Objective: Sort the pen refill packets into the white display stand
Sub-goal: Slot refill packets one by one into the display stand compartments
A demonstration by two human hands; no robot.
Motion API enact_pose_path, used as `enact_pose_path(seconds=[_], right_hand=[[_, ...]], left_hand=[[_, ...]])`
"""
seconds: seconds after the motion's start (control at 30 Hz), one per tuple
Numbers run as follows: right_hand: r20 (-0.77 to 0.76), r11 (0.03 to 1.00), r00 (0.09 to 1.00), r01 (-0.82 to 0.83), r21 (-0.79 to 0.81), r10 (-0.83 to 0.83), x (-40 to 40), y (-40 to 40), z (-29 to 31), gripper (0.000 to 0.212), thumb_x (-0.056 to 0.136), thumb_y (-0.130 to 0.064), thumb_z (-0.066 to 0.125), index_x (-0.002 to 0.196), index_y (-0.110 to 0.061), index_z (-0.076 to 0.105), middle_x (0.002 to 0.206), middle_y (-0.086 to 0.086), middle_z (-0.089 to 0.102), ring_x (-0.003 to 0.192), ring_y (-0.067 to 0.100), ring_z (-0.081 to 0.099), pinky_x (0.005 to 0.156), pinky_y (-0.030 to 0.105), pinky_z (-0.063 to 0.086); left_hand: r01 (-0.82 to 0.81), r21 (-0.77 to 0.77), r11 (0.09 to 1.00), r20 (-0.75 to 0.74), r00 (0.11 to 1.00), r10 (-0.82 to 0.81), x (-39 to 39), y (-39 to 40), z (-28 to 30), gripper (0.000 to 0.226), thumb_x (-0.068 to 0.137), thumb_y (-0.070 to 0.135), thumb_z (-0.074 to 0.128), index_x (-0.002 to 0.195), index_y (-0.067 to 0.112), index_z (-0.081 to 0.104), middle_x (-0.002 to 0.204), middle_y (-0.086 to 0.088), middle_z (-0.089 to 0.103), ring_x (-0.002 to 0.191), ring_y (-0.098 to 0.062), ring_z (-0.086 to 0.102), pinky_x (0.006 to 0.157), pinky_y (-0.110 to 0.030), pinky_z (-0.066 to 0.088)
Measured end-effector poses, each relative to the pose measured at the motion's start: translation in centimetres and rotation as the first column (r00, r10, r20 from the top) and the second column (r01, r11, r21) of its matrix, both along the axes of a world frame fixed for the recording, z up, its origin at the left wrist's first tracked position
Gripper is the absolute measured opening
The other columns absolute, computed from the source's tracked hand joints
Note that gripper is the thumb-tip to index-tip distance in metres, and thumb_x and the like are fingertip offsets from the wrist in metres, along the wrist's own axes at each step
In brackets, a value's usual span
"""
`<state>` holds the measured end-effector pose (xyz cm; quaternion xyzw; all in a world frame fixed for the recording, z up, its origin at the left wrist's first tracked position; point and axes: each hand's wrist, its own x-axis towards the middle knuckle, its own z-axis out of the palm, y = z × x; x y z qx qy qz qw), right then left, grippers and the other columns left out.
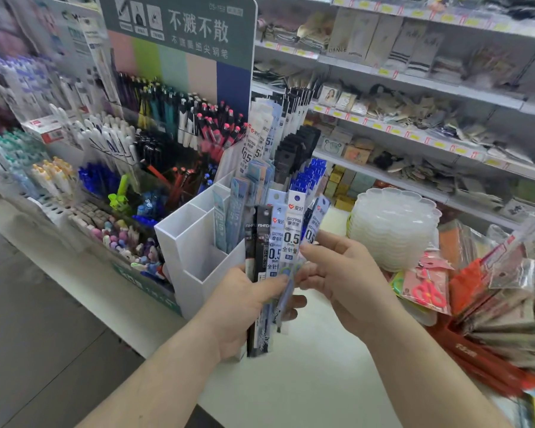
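Both hands' fingers (314, 251) pinching refill packets (280, 242) — white stand (192, 239) behind, plastic dishes (393, 227) beside.

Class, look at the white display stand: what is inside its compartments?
The white display stand holds pale blue refill packets upright in a middle compartment; the two front ones look empty. The fanned packets in both hands cover the right side.

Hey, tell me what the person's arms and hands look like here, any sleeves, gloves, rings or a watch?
Both forearms are bare as far as the picture shows; no sleeve reaches into view. The left hand and the right hand wear no gloves. No ring, watch or bracelet shows on the fingers or wrists that are visible. The nails look short and unpainted, though the picture is slightly soft there.
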<state>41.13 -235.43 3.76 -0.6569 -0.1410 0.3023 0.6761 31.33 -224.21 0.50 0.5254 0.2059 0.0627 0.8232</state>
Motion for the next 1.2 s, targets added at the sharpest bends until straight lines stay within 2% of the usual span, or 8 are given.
enact_pose_path(seconds=[0.13,0.23,0.5,0.63,0.83,1.0,1.1,1.2], right_hand=[[0.089,0.998,0.995,-0.052,-0.038,0.055,0.1,-0.5,0.1,0.021,0.091,0.009,0.059,0.101,-0.007,0.07,0.078,0.012,0.062,0.056,0.017,0.057,0.049,0.024,0.046],[0.151,0.997,0.988,-0.017,-0.07,0.027,0.3,-0.5,0.2,0.019,0.087,0.006,0.067,0.098,-0.01,0.071,0.075,0.012,0.064,0.051,0.015,0.055,0.046,0.024,0.041],[-0.072,0.999,0.997,-0.038,-0.008,0.037,0.4,0.0,0.9,0.015,0.098,-0.002,0.053,0.107,-0.004,0.065,0.074,0.012,0.071,0.047,0.015,0.053,0.046,0.024,0.039],[0.038,0.999,0.999,-0.014,-0.032,0.016,0.3,0.2,1.1,0.012,0.093,0.002,0.061,0.087,-0.007,0.064,0.065,0.003,0.069,0.046,0.014,0.054,0.046,0.024,0.04],[0.061,0.999,0.997,-0.04,0.017,0.039,0.3,1.1,0.9,0.011,0.089,0.006,0.064,0.088,-0.005,0.065,0.07,0.012,0.067,0.048,0.017,0.056,0.045,0.024,0.044],[0.13,0.987,0.979,-0.151,-0.054,0.157,-0.3,2.5,0.5,0.006,0.088,-0.004,0.07,0.092,0.0,0.072,0.082,0.03,0.065,0.049,0.018,0.049,0.046,0.026,0.038],[0.124,0.989,0.982,-0.141,-0.039,0.145,-0.6,3.2,0.5,0.004,0.088,-0.001,0.069,0.085,0.0,0.071,0.073,0.019,0.064,0.046,0.015,0.045,0.044,0.025,0.035],[0.106,0.992,0.988,-0.111,-0.057,0.116,-0.6,3.6,0.3,0.015,0.089,0.001,0.067,0.076,-0.005,0.069,0.062,0.008,0.063,0.043,0.012,0.044,0.041,0.022,0.035]], left_hand=[[0.053,-0.041,0.998,0.053,0.997,-0.051,-0.4,0.5,0.1,0.022,0.093,0.003,0.057,0.113,0.002,0.066,0.098,-0.025,0.069,0.073,-0.033,0.068,0.06,-0.037,0.056],[0.074,-0.029,0.997,0.066,0.995,-0.072,-0.5,0.6,0.4,0.024,0.091,0.006,0.059,0.114,0.005,0.066,0.107,-0.029,0.069,0.079,-0.035,0.07,0.061,-0.039,0.058],[0.066,0.044,0.997,0.007,0.998,-0.066,-0.8,1.1,0.4,0.022,0.095,-0.005,0.054,0.109,0.005,0.067,0.105,-0.023,0.072,0.076,-0.03,0.072,0.062,-0.037,0.058],[0.023,0.057,0.998,0.013,1.0,-0.024,-1.0,1.6,0.4,0.022,0.093,-0.004,0.057,0.112,0.002,0.066,0.106,-0.024,0.072,0.085,-0.033,0.072,0.074,-0.047,0.058],[-0.031,0.071,0.997,0.02,0.999,0.03,-1.9,2.8,0.5,0.033,0.079,0.008,0.075,0.111,0.005,0.068,0.111,-0.018,0.073,0.106,-0.041,0.068,0.09,-0.056,0.055],[0.007,0.042,0.999,0.016,1.0,-0.007,-2.5,3.0,1.1,0.032,0.076,0.018,0.068,0.108,0.013,0.072,0.114,-0.022,0.07,0.106,-0.044,0.066,0.094,-0.065,0.049],[-0.019,0.022,1.0,0.017,1.0,0.019,-2.6,3.1,1.1,0.037,0.08,0.023,0.065,0.115,0.012,0.068,0.115,-0.02,0.071,0.108,-0.043,0.066,0.094,-0.06,0.052],[-0.03,-0.059,0.998,-0.013,0.999,0.029,-2.7,3.0,0.9,0.024,0.091,0.017,0.059,0.109,0.01,0.073,0.114,-0.022,0.071,0.103,-0.04,0.068,0.092,-0.055,0.053]])
